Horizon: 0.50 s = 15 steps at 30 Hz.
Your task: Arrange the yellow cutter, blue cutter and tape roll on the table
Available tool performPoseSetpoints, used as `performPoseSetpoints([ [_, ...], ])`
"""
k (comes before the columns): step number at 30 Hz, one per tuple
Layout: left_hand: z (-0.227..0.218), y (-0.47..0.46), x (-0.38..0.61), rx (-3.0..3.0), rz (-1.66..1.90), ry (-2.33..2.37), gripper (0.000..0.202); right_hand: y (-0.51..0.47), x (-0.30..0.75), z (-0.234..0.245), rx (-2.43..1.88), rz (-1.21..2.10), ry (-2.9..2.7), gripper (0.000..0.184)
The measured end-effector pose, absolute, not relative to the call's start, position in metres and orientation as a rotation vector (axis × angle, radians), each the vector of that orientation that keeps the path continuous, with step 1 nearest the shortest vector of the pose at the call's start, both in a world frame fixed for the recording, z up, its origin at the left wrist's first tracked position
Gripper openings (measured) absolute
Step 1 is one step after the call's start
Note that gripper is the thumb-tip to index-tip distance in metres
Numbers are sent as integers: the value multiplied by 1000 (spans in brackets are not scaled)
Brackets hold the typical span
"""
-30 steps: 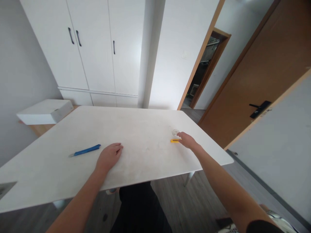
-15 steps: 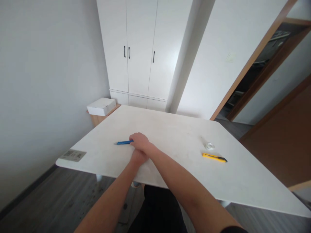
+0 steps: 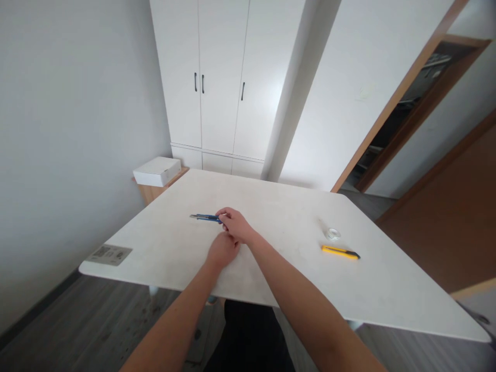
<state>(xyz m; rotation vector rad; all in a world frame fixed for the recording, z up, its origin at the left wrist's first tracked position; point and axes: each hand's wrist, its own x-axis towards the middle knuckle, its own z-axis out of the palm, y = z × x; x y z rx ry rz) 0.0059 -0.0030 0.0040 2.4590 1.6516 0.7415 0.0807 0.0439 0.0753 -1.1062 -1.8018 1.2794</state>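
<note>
1. Your right hand (image 3: 236, 226) is gripping a blue utility knife (image 3: 205, 217), pointing it toward nine o'clock.
2. Your left hand (image 3: 223, 251) is resting at the right's seven o'clock; I cannot tell if it's closed.

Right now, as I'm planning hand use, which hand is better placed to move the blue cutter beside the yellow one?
Probably the right hand: it grips the blue cutter, and the yellow cutter lies to the right. The left hand rests on the table, apart from the blue cutter.
</note>
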Motion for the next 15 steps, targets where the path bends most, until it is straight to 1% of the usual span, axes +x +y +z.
performPoseSetpoints([
  [3,12,-6,4,2512,810,1519,34,24,140,77,-1060,1515,-1333,14],
  [6,10,-5,1,2528,840,1513,35,-3,225,76,-1108,1563,-1036,15],
  [8,4,-1,0,2531,833,1527,36,-25,291,73,-1244,1488,-913,15],
  [12,-2,3,0,2565,820,1547,38,-65,413,69,-1576,1167,-692,8],
  [15,-1,3,0,2583,795,1565,40,-80,468,67,-1706,984,-647,13],
])
